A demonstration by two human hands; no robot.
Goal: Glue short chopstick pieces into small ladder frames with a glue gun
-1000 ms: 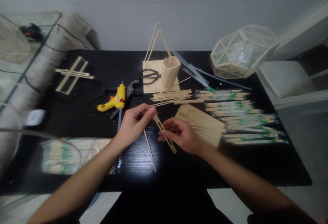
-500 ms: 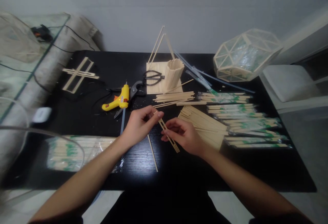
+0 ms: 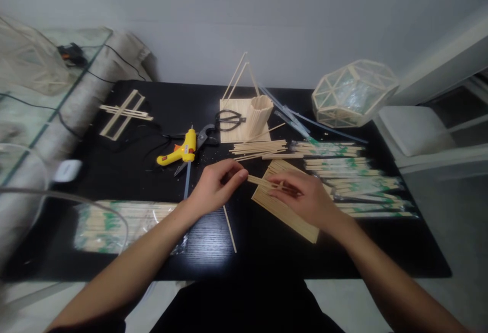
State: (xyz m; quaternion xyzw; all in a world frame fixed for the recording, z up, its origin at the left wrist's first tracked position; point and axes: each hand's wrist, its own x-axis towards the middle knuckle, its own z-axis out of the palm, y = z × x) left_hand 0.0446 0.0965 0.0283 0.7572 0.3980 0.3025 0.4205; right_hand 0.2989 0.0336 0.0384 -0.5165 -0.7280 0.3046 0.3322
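Between my two hands lies a narrow frame of thin wooden sticks (image 3: 260,181), roughly level above the table. My left hand (image 3: 221,184) pinches its left end between thumb and fingers. The right end is in my right hand (image 3: 307,195), whose fingers close round it and hide part of it. Under my right hand rests a flat panel of wooden sticks (image 3: 287,216), partly covered by the hand. A single loose stick (image 3: 230,229) lies on the black table below my left hand.
A yellow glue gun (image 3: 185,150), pliers (image 3: 204,134) and black-handled scissors (image 3: 231,120) lie beyond my left hand. Behind stands a stick cup (image 3: 259,115) on a square base. Wrapped chopsticks (image 3: 343,165) are at right, a crossed stick frame (image 3: 124,114) at left, a geometric lantern-like frame (image 3: 353,94) at back right.
The stick frame has swung from slanting downward to nearly level. My right hand has moved right with its end. The panel beneath has shifted toward me and turned slightly.
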